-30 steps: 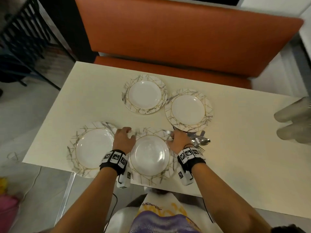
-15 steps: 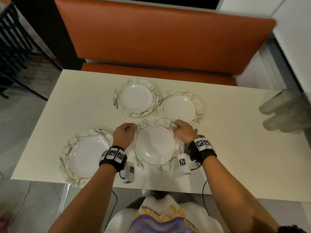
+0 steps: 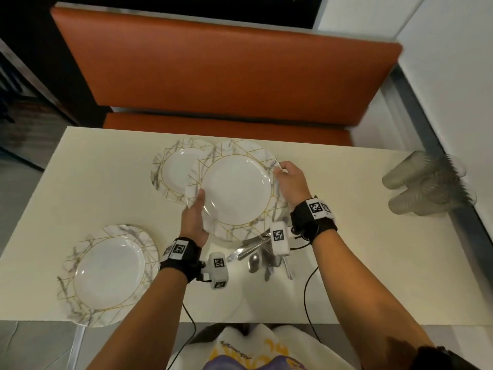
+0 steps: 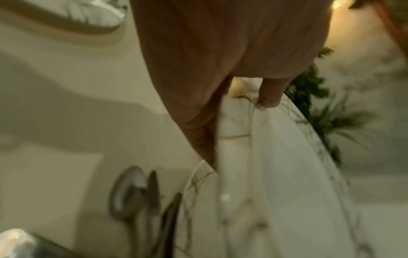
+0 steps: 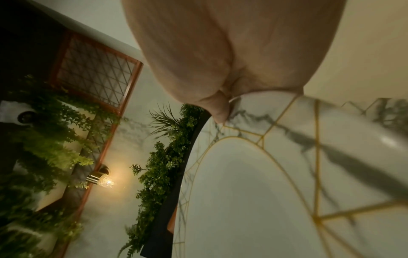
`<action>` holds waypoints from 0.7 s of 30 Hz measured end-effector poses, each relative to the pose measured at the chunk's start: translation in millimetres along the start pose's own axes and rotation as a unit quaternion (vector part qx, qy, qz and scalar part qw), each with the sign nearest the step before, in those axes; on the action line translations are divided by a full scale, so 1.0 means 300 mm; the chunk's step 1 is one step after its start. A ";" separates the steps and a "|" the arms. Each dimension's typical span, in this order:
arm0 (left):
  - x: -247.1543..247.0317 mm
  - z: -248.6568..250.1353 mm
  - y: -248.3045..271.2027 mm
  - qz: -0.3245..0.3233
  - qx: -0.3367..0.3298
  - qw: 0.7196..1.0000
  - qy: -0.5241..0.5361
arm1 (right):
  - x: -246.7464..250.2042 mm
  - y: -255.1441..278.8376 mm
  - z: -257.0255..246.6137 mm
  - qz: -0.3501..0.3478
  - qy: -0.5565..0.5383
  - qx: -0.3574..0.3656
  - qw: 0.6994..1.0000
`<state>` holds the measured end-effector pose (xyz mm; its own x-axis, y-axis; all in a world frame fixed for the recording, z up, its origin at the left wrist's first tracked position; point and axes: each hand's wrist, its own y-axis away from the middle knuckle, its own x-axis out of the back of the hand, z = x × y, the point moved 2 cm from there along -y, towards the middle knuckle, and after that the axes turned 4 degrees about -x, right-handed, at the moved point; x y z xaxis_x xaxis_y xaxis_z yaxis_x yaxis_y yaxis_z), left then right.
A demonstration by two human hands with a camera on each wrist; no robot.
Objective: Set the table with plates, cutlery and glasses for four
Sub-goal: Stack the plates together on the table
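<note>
I hold a white plate (image 3: 236, 190) with a marble and gold rim above the middle of the cream table (image 3: 373, 276). My left hand (image 3: 196, 217) grips its near-left rim, thumb on top. My right hand (image 3: 289, 180) pinches the far-right rim. In the left wrist view the thumb presses on the plate (image 4: 287, 174); in the right wrist view the plate (image 5: 253, 183) tilts below my thumb. A second plate (image 3: 173, 172) lies partly behind the held one, and a third plate (image 3: 106, 271) sits near left. A cutlery pile (image 3: 258, 252) lies under my right wrist. Any fourth plate is hidden.
Several clear glasses (image 3: 426, 182) lie on their sides at the table's right edge, blurred. An orange bench (image 3: 226, 76) runs along the far side. The near-left plate overhangs the table's near edge. Spoons (image 4: 128, 192) show beside the held plate.
Both hands have lifted the near-centre plate and carried it away from me over the far-right plate's spot. The cutlery pile now shows below my right wrist.
</note>
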<state>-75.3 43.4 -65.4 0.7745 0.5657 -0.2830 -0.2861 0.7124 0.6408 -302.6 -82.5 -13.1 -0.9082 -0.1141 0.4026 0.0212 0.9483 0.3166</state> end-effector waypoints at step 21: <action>-0.046 0.069 -0.051 0.243 -0.084 0.966 0.024 | 0.094 -0.332 0.316 -0.011 0.186 -0.179 0.966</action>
<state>-69.8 16.1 -56.6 0.5000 0.8659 -0.0145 -0.7000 0.4139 0.5820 -370.0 -152.2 -114.6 -0.6984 -0.2954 0.6519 0.2067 0.7888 0.5789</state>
